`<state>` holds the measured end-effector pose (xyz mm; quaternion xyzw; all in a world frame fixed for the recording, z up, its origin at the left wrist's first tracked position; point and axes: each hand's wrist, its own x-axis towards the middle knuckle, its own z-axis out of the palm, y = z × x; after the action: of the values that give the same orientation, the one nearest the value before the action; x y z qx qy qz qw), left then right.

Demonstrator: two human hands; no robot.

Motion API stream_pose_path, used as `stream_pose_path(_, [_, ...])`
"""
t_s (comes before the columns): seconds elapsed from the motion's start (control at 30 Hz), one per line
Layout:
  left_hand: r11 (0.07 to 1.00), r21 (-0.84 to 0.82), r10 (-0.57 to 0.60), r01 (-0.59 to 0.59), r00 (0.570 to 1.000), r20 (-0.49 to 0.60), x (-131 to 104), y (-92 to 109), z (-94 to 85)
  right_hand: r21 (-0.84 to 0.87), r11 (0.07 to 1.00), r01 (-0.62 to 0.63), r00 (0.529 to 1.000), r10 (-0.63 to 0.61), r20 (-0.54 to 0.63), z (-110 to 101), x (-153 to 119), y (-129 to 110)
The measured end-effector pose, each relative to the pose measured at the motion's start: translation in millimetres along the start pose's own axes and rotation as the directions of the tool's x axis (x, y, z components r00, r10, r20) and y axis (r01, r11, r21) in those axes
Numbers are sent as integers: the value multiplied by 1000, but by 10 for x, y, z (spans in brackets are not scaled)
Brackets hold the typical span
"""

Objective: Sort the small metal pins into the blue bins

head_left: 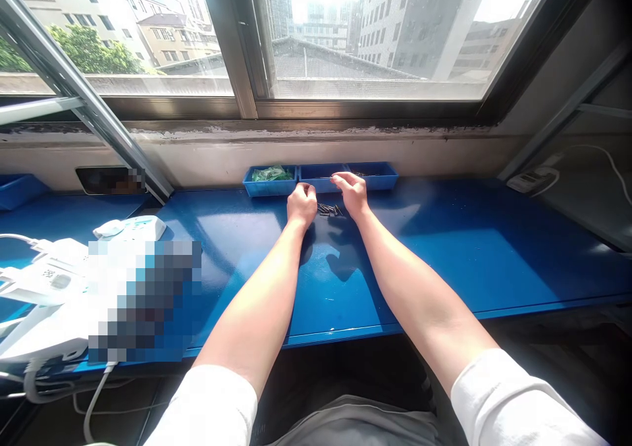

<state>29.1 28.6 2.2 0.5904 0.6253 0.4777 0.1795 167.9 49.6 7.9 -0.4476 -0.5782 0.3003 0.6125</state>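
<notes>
My left hand (pixel 301 205) is closed, its fingers curled together in front of the blue bins; whatever is in them is hidden. My right hand (pixel 352 192) is pinched, thumb and fingertips together at the front of the middle bin (pixel 316 186). Something tiny and thin may be at its fingertips, too small to name. Between the hands, several small dark pin-like pieces (pixel 329 209) lie loose on the blue table (pixel 316 275). The left bin (pixel 269 188) holds green plastic bagging (pixel 272 173). Small dark pieces lie in the right bin (pixel 382 181).
White power strips and plugs (pixel 54 278) with cables crowd the table's left, beside a pixelated dark object (pixel 153 301). A metal frame post (pixel 118 133) rises at left. Behind the bins are a low wall (pixel 207 159) and window. A white adapter (pixel 533 179) sits at the far right.
</notes>
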Motion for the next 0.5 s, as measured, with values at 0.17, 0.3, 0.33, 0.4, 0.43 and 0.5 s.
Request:
stream_pose_path(0.17, [997, 73, -35, 36, 999, -12, 16, -22, -13, -375, 927, 15, 987, -74, -143, -62, 82, 96])
stream_pose_path(0.3, [993, 104, -57, 56, 998, 3, 14, -16, -31, -615, 788, -31, 993, -47, -110, -84, 100, 110])
stream_pose_path(0.33, [992, 108, -59, 58, 998, 7, 14, -14, -34, -657, 753, -44, 995, -23, -92, -88, 96, 104])
stream_pose_path(0.4, [992, 111, -58, 56, 998, 16, 14, -14, -37, -719, 693, -54, 998, 22, -54, -97, 85, 94])
stream_pose_path(0.43, [992, 111, -57, 54, 998, 20, 15, -15, -38, -739, 672, -52, 999, 38, -36, -103, 82, 94])
stream_pose_path(0.5, [993, 110, -55, 52, 998, 31, 16, -20, -37, -761, 647, -43, 998, 55, -10, -114, 84, 109])
